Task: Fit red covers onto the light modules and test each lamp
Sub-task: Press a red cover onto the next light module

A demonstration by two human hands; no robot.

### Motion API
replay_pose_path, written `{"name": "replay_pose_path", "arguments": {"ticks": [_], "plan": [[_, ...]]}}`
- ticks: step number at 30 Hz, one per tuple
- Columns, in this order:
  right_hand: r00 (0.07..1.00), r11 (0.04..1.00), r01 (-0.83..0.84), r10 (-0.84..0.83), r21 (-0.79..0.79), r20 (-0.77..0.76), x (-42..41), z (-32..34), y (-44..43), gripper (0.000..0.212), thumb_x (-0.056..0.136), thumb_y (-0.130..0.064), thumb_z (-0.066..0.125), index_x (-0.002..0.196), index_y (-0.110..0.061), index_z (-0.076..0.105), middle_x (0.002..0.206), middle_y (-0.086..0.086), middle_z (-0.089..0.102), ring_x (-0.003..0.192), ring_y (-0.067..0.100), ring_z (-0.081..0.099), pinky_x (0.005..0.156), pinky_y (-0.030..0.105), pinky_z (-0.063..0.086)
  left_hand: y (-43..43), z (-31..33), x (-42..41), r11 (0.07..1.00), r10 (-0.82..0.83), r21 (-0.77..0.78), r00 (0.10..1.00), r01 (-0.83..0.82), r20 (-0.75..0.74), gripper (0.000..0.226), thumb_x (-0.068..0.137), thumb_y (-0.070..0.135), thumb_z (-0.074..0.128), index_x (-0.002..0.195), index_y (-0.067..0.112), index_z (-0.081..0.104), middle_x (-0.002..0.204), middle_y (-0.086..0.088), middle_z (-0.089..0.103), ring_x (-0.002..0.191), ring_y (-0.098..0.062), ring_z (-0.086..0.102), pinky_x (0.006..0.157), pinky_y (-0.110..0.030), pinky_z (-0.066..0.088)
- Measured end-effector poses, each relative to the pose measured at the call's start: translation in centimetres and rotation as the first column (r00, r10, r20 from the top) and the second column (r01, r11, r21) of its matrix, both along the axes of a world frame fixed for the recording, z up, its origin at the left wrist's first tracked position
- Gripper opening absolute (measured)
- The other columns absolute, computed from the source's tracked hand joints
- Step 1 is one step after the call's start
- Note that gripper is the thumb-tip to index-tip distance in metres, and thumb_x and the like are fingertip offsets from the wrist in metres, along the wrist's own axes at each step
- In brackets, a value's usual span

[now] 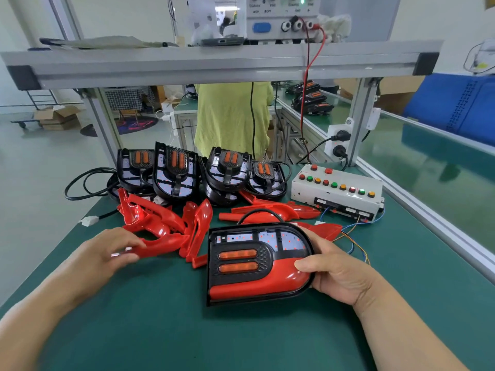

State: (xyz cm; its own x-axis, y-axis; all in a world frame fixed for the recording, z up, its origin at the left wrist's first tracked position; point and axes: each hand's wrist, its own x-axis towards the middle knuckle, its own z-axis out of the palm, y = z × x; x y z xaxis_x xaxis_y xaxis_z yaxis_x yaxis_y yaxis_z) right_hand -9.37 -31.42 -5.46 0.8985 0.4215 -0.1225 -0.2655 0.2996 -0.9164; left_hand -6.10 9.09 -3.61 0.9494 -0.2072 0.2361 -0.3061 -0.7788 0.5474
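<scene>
A black light module [241, 261] with two orange strips lies on the green mat, a red cover fitted over its lower half and bare LED board showing on top. My right hand [334, 271] grips its rounded right end, thumb on the red cover. My left hand [112, 253] reaches left of it and its fingers rest on a loose red cover [160, 245] from the red heap [171, 223]. Several uncovered modules [176, 172] stand in a row behind.
A white test box [337, 191] with coloured buttons sits at the back right, thin wires [356, 245] trailing toward the module. A black cable with a white plug [89, 220] lies left. An aluminium frame [214, 65] spans overhead. More red covers [270, 212] lie behind the module.
</scene>
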Motion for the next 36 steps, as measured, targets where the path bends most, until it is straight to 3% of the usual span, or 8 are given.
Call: {"name": "replay_pose_path", "arguments": {"ticks": [3, 7, 11, 13, 16, 19, 26, 36], "plan": [[1.000, 1.000, 0.001, -0.001, 0.010, -0.004, 0.0, 0.1, 0.0, 0.073, 0.067, 0.004, 0.064, 0.136, -0.017, 0.056, 0.127, 0.017, 0.066, 0.102, 0.030, 0.067, 0.084, 0.043, 0.056, -1.7, 1.7, -0.2, 0.994, -0.074, -0.077, 0.990, 0.084, 0.119, 0.044, 0.089, 0.000, 0.067, 0.097, 0.043, 0.066, 0.097, 0.016, 0.067, 0.089, 0.001, 0.059, 0.081, -0.010, 0.041], [1.000, 1.000, 0.007, -0.007, 0.025, 0.000, 0.1, 0.0, 0.0, 0.074, 0.068, 0.005, 0.064, 0.137, -0.018, 0.055, 0.130, 0.018, 0.064, 0.107, 0.032, 0.065, 0.089, 0.044, 0.055, -5.9, 4.2, -0.5, 0.960, -0.191, -0.169, 0.965, 0.221, 0.178, 0.045, 0.092, 0.019, 0.060, 0.112, 0.059, 0.061, 0.108, 0.018, 0.068, 0.096, 0.003, 0.062, 0.085, -0.008, 0.043], [1.000, 0.999, 0.006, -0.007, 0.054, 0.020, 0.0, 0.0, 0.1, 0.071, 0.069, 0.006, 0.063, 0.134, -0.023, 0.059, 0.134, 0.017, 0.062, 0.112, 0.032, 0.063, 0.094, 0.046, 0.052, -10.2, 4.4, 0.1, 0.944, -0.251, -0.202, 0.965, 0.262, 0.079, 0.052, 0.100, 0.011, 0.053, 0.128, 0.055, 0.055, 0.100, 0.031, 0.066, 0.089, 0.007, 0.063, 0.076, -0.014, 0.045], [1.000, 0.998, 0.004, -0.005, 0.061, 0.023, 0.0, 0.0, 0.1, 0.068, 0.069, 0.006, 0.063, 0.130, -0.025, 0.062, 0.132, 0.016, 0.064, 0.111, 0.031, 0.064, 0.092, 0.046, 0.053, -12.1, 4.4, 0.5, 0.944, -0.274, -0.172, 0.959, 0.282, 0.070, 0.044, 0.101, 0.015, 0.053, 0.124, 0.052, 0.058, 0.089, 0.033, 0.064, 0.076, 0.005, 0.061, 0.067, -0.010, 0.042], [1.000, 0.998, 0.011, -0.012, 0.065, 0.019, -0.1, 0.0, 0.1, 0.072, 0.069, 0.007, 0.063, 0.135, -0.023, 0.058, 0.135, 0.017, 0.062, 0.113, 0.032, 0.063, 0.095, 0.048, 0.052, -14.3, 4.4, 1.0, 0.928, -0.315, -0.193, 0.948, 0.319, 0.052, 0.033, 0.095, 0.025, 0.063, 0.115, 0.050, 0.063, 0.087, 0.028, 0.060, 0.076, 0.000, 0.056, 0.074, -0.008, 0.042], [1.000, 0.999, 0.019, -0.020, 0.042, 0.022, 0.0, 0.0, 0.2, 0.077, 0.069, 0.006, 0.063, 0.140, -0.020, 0.052, 0.139, 0.020, 0.058, 0.116, 0.035, 0.060, 0.104, 0.056, 0.043, -15.3, 4.7, 1.4, 0.885, -0.391, -0.301, 0.918, 0.355, -0.067, 0.044, 0.069, 0.038, 0.082, 0.111, 0.047, 0.070, 0.087, 0.025, 0.057, 0.078, 0.000, 0.052, 0.079, -0.013, 0.045], [0.999, 0.999, 0.025, -0.026, 0.025, 0.030, 0.1, 0.0, 0.1, 0.077, 0.069, 0.005, 0.064, 0.140, -0.023, 0.052, 0.134, 0.018, 0.061, 0.111, 0.031, 0.063, 0.099, 0.052, 0.048, -16.3, 4.5, 2.2, 0.864, -0.461, -0.218, 0.887, 0.455, 0.023, 0.033, 0.078, 0.020, 0.083, 0.106, 0.037, 0.076, 0.087, 0.005, 0.063, 0.080, -0.010, 0.059, 0.078, -0.017, 0.046], [0.999, 0.999, 0.005, -0.008, 0.050, 0.053, 0.3, -0.3, 0.0, 0.070, 0.072, 0.005, 0.064, 0.135, -0.027, 0.059, 0.130, 0.016, 0.065, 0.112, 0.031, 0.065, 0.094, 0.049, 0.053, -16.8, 2.8, 1.9, 0.896, -0.433, -0.011, 0.880, 0.444, 0.195, 0.033, 0.085, 0.022, 0.075, 0.118, 0.025, 0.072, 0.096, 0.010, 0.051, 0.096, -0.007, 0.051, 0.087, -0.009, 0.037]]}}
